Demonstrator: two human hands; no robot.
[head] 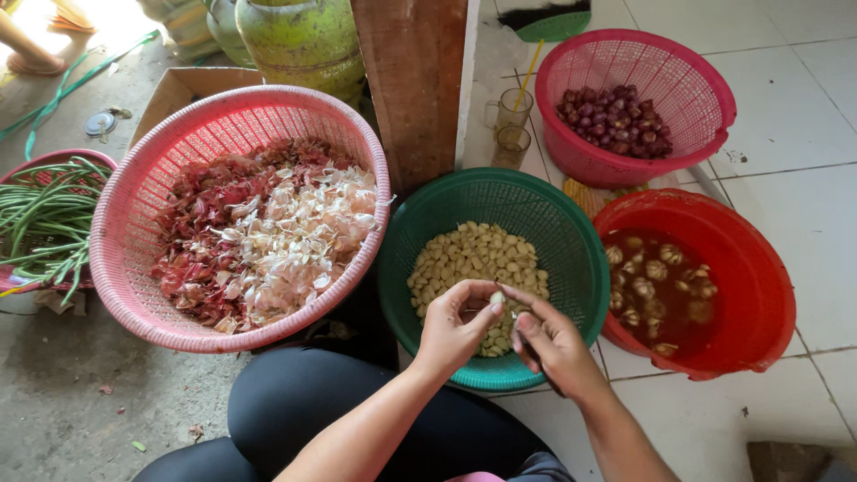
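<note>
A single garlic clove (pixel 496 298), pale cream and smooth, sits pinched between the fingertips of both hands just above the near rim of the green basket (pixel 571 223), which holds a heap of similar peeled cloves (pixel 473 259). The left hand (pixel 453 328) curls in from the near left, thumb and forefinger closed on the clove; the right hand (pixel 555 344) comes in from the near right, fingers bent and touching the clove from the other side, with a thin dark tool, hard to make out, held under its palm. To the left stands a large pink basket (pixel 125 232) of red and white papery skins (pixel 268 232). To the right, a red basin (pixel 759 286) holds unpeeled garlic in brownish water, and a far red basket (pixel 696 89) holds shallots (pixel 614 119). All rest on the floor.
</note>
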